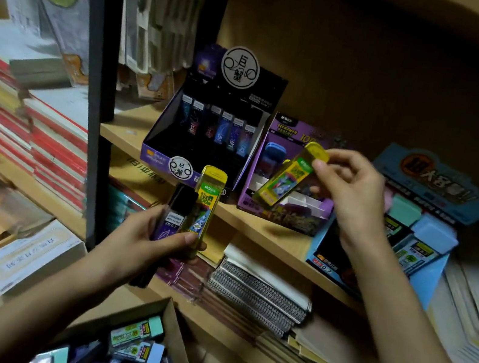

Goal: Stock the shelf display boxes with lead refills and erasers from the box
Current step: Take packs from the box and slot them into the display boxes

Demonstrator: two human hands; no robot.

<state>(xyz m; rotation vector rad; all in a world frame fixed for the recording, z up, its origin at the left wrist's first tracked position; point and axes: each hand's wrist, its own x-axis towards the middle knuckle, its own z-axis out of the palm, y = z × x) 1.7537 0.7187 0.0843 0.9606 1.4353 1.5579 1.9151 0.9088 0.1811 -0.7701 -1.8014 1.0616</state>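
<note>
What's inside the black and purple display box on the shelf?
A row of dark lead refill cases stands upright at the back of the display box. Its front is too dark to read, and the yellow case in the left hand covers its front right corner.

Upper refill case (287, 177): translucent yellow, green-banded, multicolour print. Lower refill case (206, 207) is coloured the same. Dark refill case (175, 218) is printed black and purple, white label. Left display box (154, 147) is printed black-purple, stamped with white round logos. Middle display box (287, 132) is printed purple, yellow lettering. Right display box (433, 180) is coloured light blue; its erasers (436, 230) are seen mint, pink, pale blue.
</note>
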